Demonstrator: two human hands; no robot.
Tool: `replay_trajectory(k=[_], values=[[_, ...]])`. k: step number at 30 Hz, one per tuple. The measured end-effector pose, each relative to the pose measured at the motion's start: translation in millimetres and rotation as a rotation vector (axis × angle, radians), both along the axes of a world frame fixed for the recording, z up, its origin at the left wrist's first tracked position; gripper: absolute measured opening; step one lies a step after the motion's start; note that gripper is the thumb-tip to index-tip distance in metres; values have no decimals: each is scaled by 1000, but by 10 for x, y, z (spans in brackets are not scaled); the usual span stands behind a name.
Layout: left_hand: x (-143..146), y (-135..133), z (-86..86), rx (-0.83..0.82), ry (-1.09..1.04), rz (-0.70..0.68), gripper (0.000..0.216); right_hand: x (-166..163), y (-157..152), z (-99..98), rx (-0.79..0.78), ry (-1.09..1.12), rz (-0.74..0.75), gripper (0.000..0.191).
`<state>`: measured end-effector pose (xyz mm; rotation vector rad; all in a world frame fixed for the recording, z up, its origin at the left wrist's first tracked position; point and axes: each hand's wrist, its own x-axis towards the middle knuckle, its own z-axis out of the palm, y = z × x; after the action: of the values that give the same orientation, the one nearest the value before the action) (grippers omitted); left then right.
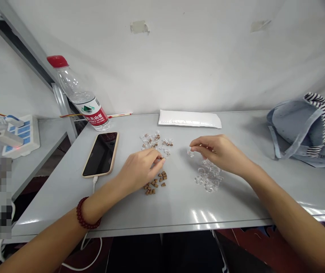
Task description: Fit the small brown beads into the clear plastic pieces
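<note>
My left hand is closed in a pinch above the table, with a small brown cork just showing at the fingertips. Below it lie several loose tapered corks. In the fingertips of my right hand is a tiny clear bottle, held apart from the left hand. A loose pile of clear little bottles lies under and nearer than the right hand. Beyond the left hand is a cluster of small clear bottles with brown corks.
A phone with a white cable lies at left, near a red-capped water bottle. Along the wall rests a white packet. A pale blue bag sits at right; a power strip is at far left.
</note>
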<state>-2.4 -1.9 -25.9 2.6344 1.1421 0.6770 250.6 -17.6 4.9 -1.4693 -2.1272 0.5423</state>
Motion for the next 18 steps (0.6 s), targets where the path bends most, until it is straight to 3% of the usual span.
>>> replay_trajectory(k=[2,5,13,18], values=[[-1,39,-14,-4,65,110,28,80,47,-21,-21,-63,-8,18],[-21,80,10,-71,98,150,39,131,80,-60,-43,-124,30,20],[-88,22,175,-475,-19,-120,12,74,110,-178,-79,-201,90,27],[-77,-18,172,-509,20,-224,14,63,139,-231,-9,-195,110,26]])
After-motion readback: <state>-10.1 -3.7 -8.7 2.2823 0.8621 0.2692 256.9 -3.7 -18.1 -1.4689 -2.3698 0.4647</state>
